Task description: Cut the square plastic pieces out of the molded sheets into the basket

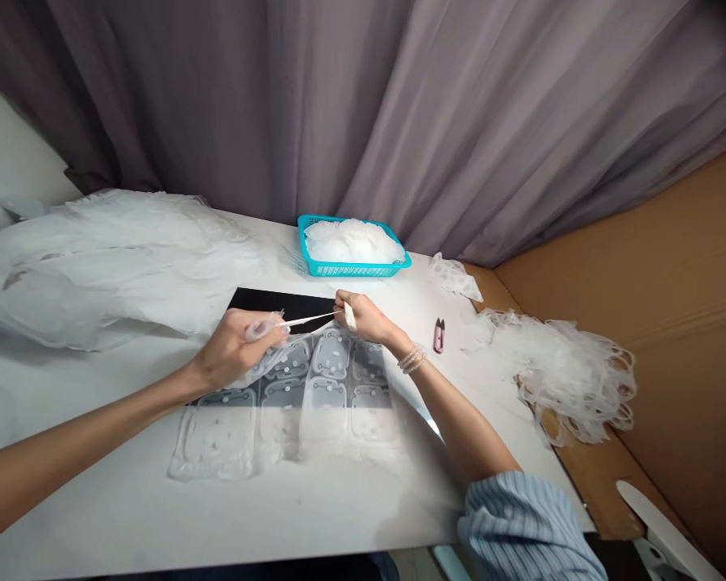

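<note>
A translucent sheet of moulded, rounded panels (330, 395), silicone-like, lies partly over a black mat (290, 303) and partly on the white table. My left hand (235, 343) is closed on a bunched piece of this clear material at the sheet's far left. From it a thin pale strip (311, 319) runs taut to my right hand (363, 317). That hand is closed at the sheet's far edge, its fingertips partly hidden. A short white stick-like piece (349, 316) shows at the right fist; I cannot tell what it is.
A turquoise basket (354, 270) holding white translucent pieces stands at the back. A large heap of translucent sheets (109, 266) covers the left side. Pink-handled thread snips (439, 336) lie at the right, near a pile of looped offcuts (574, 375) and a smaller scrap (456, 277).
</note>
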A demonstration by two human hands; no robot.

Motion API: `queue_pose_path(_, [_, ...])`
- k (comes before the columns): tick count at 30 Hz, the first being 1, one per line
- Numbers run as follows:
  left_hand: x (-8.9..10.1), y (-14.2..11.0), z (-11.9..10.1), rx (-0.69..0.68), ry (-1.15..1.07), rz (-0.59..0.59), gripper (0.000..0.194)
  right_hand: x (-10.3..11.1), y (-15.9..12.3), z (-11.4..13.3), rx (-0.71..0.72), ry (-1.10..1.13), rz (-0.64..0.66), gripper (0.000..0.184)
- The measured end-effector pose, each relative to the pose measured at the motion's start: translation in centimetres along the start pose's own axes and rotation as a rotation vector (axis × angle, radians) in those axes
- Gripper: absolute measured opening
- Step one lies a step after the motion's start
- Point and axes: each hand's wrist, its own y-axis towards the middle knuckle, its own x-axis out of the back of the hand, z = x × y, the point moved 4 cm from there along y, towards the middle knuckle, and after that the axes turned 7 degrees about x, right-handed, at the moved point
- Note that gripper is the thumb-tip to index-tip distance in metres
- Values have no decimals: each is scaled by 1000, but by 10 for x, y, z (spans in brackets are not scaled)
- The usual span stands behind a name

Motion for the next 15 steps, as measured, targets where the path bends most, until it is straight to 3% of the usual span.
queue_pose_path(6, [1, -11, 1, -85, -16, -49, 42, 5, -4, -6, -28, 48, -9, 6])
queue_pose_path(9, [2, -2, 0, -64, -10, -49, 38, 3, -3, -14, -56, 55, -27, 7])
queue_pose_path(12, [-1, 13, -2, 2, -5, -32, 18, 1, -3, -18, -73, 63, -38, 11])
queue_pose_path(15, [-5, 23, -6, 51, -62, 8, 23, 4, -7, -16, -79, 99, -68, 12])
